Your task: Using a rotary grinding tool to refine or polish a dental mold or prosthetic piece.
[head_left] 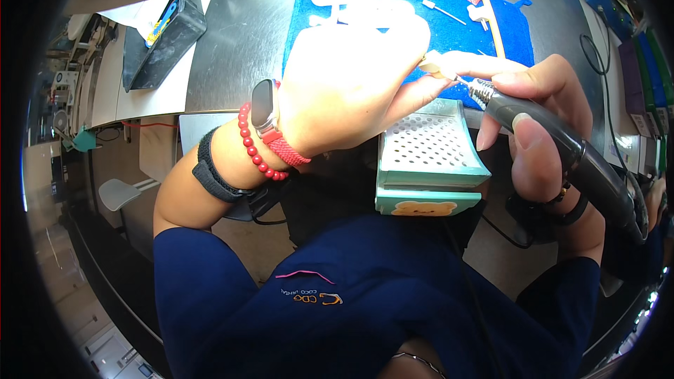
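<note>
Over the perforated top of the mint-green box-shaped dust collector (428, 146), the left hand (347, 91) pinches a small pale, cream-coloured workpiece (437, 63) between thumb and fingertips, holding it where falling dust would likely land on the holes. The right hand (537, 130) is wrapped pen-fashion around a dark grey rotary handpiece with a ribbed metal collet (554, 144), its tip touching the piece (the bit itself is too small to make out). Behind them a blue towel mat (449, 24) on the grey metal table (232, 42) keeps pale parts and spare bits from rolling. A tan bear sticker (421, 207) marks the collector's front panel.
</note>
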`<state>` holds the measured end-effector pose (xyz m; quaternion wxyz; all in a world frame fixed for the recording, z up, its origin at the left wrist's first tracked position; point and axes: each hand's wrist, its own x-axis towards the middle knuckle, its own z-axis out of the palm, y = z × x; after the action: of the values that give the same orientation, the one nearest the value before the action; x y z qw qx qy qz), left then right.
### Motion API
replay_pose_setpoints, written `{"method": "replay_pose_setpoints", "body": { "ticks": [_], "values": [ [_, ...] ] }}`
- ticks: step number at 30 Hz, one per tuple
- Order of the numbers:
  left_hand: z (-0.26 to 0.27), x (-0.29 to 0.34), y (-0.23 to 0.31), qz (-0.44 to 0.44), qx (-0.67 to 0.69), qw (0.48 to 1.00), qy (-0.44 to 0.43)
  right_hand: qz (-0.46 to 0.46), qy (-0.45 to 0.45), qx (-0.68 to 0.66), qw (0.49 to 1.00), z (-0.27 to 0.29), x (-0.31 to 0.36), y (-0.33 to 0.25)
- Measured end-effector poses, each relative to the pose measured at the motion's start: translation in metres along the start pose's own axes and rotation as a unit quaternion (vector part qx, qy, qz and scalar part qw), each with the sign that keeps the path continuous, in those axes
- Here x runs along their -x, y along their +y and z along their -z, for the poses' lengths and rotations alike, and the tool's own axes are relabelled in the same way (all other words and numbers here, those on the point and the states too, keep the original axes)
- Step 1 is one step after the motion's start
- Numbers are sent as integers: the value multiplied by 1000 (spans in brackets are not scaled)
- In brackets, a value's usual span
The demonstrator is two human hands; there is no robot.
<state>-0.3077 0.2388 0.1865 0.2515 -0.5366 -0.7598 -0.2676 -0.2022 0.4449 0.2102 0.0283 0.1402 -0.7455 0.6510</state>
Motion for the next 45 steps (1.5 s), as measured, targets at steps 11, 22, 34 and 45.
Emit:
{"method": "replay_pose_setpoints", "body": {
  "ticks": [11, 22, 34, 45],
  "values": [
    [0, 0, 1, 10, 6, 1000, 0, -2, -10, 17, 1000, 0, 0, -3],
    [-1, 1, 1, 17, 4, 1000, 1, -1, -14, 14, 1000, 0, 0, -4],
    [-1, 0, 2, 21, 30, 999, 11, 9, 6, 19, 1000, -5, 0, -2],
    [-3, 1, 6, 58, -15, 998, -1, 83, 28, 34, 996, 0, -11, 12]
  ]
}}
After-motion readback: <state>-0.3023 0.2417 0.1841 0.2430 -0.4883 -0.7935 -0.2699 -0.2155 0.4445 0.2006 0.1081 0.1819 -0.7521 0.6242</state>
